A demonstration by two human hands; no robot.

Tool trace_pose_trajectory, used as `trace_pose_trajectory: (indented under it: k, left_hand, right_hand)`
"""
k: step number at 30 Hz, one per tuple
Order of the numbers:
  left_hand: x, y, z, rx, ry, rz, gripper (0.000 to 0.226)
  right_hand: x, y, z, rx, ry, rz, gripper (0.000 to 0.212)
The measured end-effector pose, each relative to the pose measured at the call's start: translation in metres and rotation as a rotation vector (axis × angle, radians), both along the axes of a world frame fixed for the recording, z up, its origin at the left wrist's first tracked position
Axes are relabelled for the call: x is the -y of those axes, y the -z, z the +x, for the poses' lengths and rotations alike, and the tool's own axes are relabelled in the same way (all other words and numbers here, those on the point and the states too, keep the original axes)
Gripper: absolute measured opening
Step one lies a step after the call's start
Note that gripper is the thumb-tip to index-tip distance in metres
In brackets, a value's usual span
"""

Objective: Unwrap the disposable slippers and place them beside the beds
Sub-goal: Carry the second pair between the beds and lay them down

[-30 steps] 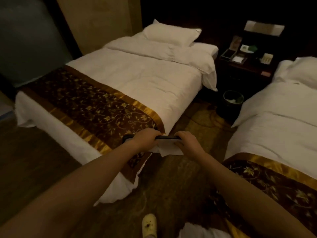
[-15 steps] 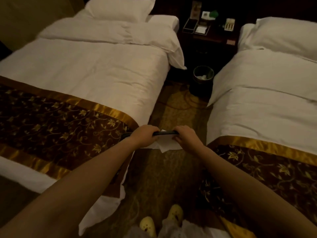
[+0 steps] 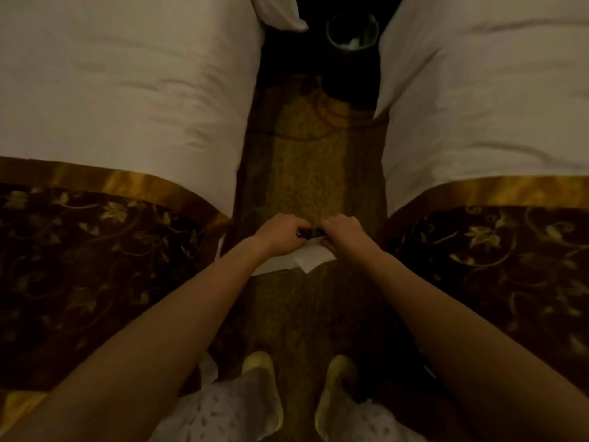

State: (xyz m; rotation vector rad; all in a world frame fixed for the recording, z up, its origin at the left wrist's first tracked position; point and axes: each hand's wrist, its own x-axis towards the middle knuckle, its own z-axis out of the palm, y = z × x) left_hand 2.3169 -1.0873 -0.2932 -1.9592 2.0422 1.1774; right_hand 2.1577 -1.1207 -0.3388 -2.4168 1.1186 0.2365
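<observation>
The view is now looking straight down the aisle, left bed (image 3: pixel 127 90) to right bed (image 3: pixel 478 90). At centre, left hand (image 3: pixel 280 234) and right hand (image 3: pixel 342 232) are gripping the slippers (image 3: pixel 307 258), closer together than before, probably starting the unwrapping.

White duvets (image 3: pixel 134 90); brown bed runners (image 3: pixel 95 266), gold leaf pattern, gold border; mottled gold-brown carpet (image 3: pixel 306 173); yellow shoes (image 3: pixel 264 384); white wrapper (image 3: pixel 306 258).

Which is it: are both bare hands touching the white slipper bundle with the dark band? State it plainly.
Touching. The head view shows the left hand and right hand gripping the white slipper bundle with the dark band from either end above the patterned carpet.
</observation>
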Motion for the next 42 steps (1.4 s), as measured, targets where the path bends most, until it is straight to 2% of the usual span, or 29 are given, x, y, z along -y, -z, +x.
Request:
trace_pose_trajectory:
  k: [4,9,14,17,19,21,23,25,30,33,36,42]
  left_hand:
    - [0.006,0.107,0.001,0.0,-0.001,0.057,0.032]
    - [0.018,0.234,0.014,0.037,-0.056,-0.02,0.029]
    - [0.037,0.34,0.039,-0.061,-0.308,-0.096,0.017]
    - [0.05,0.381,0.056,-0.19,-0.548,-0.075,0.019]
    - [0.053,0.395,0.062,-0.395,-0.824,-0.017,0.012]
    - [0.053,0.401,0.062,-0.642,-1.065,0.034,0.01]
    - [0.049,0.406,0.06,-0.835,-1.199,0.089,0.024]
    - [0.045,0.409,0.056,-0.901,-1.253,0.153,0.032]
    - [0.037,0.433,0.056,-0.944,-1.296,0.233,0.034]
    - [0.032,0.445,0.062,-0.948,-1.326,0.221,0.032]
    - [0.023,0.452,0.066,-0.887,-1.364,0.242,0.034]
    - [0.007,0.453,0.068,-0.832,-1.409,0.361,0.035]
  right_hand:
    - [0.012,0.099,0.007,-0.032,-0.033,0.019,0.026]
    - [0.041,0.216,0.032,-0.072,-0.222,-0.163,0.029]
    - [0.077,0.308,0.063,-0.023,-0.275,-0.414,0.032]
    - [0.087,0.349,0.083,0.045,-0.097,-0.479,0.053]
    - [0.088,0.366,0.089,0.132,0.185,-0.384,0.075]
    - [0.089,0.375,0.089,0.154,0.421,-0.188,0.087]
    - [0.088,0.382,0.088,0.196,0.532,0.102,0.084]
    - [0.086,0.39,0.087,0.282,0.567,0.295,0.076]
    - [0.103,0.407,0.095,0.237,0.445,0.274,0.07]
    - [0.11,0.414,0.103,0.353,0.428,0.38,0.054]
    - [0.116,0.426,0.108,0.432,0.453,0.35,0.054]
    - [0.142,0.465,0.096,0.175,0.344,0.162,0.06]
